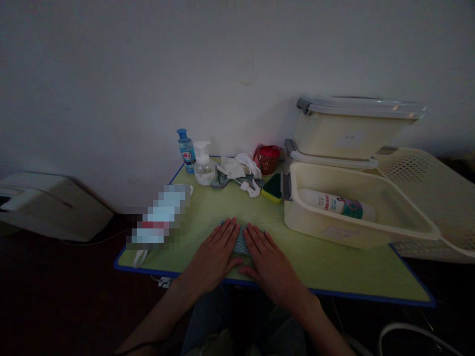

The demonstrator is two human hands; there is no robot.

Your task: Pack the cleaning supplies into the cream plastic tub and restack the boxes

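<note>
A folded, patterned blue-grey cloth point(242, 243) lies on the yellow-green table point(193, 207) near its front edge. My left hand point(218, 249) rests flat on the cloth's left side, fingers stretched out and pointing away from me. On its right side lies my right hand point(267, 254), also flat with fingers extended. Between my fingertips a strip of the cloth shows; the rest is hidden under both hands. My thumbs point toward each other near the table's front edge.
At the back stand a blue bottle point(186, 152), a pump bottle point(204, 165), a white spray head point(251, 188), a sponge point(273, 189) and a red basket point(268, 160). On the right, an open cream bin point(326, 228) contains a white bottle point(326, 201). A pixelated object point(159, 217) lies left.
</note>
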